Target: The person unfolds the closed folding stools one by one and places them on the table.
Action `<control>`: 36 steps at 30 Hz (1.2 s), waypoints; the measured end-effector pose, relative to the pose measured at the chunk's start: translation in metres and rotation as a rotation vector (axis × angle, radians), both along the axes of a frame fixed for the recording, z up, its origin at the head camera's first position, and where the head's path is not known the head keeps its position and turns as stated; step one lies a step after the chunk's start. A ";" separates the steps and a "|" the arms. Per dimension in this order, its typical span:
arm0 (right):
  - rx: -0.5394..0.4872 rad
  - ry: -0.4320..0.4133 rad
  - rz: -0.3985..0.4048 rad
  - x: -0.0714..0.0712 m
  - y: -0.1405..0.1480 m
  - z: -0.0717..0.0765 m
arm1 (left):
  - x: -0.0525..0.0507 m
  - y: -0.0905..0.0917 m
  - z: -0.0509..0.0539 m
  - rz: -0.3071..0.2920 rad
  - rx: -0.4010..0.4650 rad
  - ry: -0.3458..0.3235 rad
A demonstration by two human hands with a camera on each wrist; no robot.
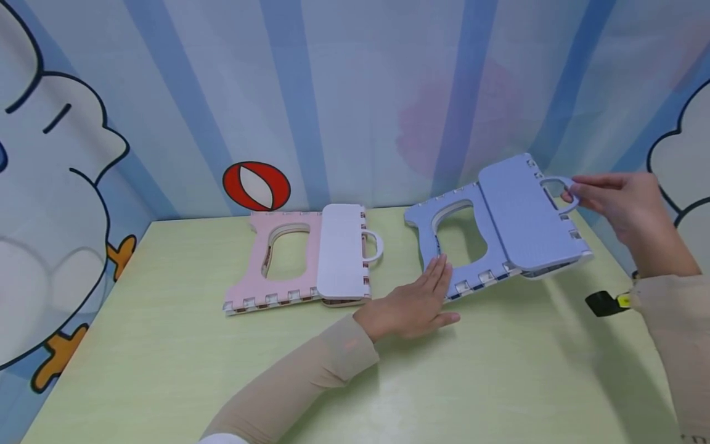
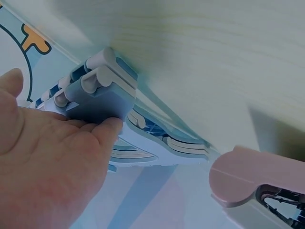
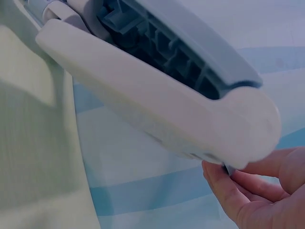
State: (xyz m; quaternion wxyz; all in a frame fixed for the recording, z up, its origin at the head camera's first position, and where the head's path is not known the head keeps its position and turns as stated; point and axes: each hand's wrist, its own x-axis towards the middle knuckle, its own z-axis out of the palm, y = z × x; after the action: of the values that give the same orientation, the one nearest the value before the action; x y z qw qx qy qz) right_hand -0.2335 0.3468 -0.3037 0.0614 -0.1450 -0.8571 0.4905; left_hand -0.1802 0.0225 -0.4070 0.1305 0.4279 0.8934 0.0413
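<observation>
We see the person's right hand [image 1: 632,206] pinching the loop handle [image 1: 572,205] of a blue folding stool [image 1: 516,216] between thumb and fingers. The stool is over the right part of the worktop [image 1: 166,345], tilted, with its handle end raised and a shadow below that end. Its broad seat panel is toward the right hand, while the legs, with their large rounded opening, reach left. In the right wrist view we look into a gap along the edge of the seat panel.

The left hand [image 1: 413,307] lies against the stool's near left leg corner, its fingers straight and together, the thumb apart; it presses or touches without wrapping round. We cannot tell how firmly that corner meets the worktop.

Just left of the blue stool we find a pink folding stool [image 1: 313,246], lying flat on the worktop, its pale seat panel and handle facing right. Behind both we see a blue striped backdrop [image 1: 355,111] printed with a red and white ball [image 1: 266,185]. Beige sleeves [image 1: 310,382] cover both forearms.
</observation>
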 end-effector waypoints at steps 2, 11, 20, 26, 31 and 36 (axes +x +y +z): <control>-0.018 0.004 -0.003 0.000 -0.002 0.003 | 0.000 -0.001 0.000 -0.001 0.006 -0.002; -0.113 0.063 0.008 0.003 -0.011 0.020 | -0.001 -0.004 0.002 0.019 0.065 -0.057; -0.157 0.097 0.027 0.007 -0.021 0.034 | 0.001 -0.007 0.003 0.024 0.085 -0.083; -0.153 0.094 0.017 0.008 -0.027 0.041 | 0.001 -0.009 0.003 0.012 0.099 -0.081; -0.169 0.105 0.028 0.009 -0.032 0.046 | 0.001 -0.010 0.003 0.004 0.107 -0.089; -0.159 0.124 0.034 0.010 -0.037 0.050 | 0.000 -0.010 0.003 0.006 0.115 -0.104</control>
State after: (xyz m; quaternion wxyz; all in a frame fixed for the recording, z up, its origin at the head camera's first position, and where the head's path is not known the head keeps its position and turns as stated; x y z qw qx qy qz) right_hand -0.2237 0.3094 -0.2536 0.0942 -0.1044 -0.8124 0.5659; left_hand -0.1799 0.0125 -0.4036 0.1518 0.4294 0.8828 0.1153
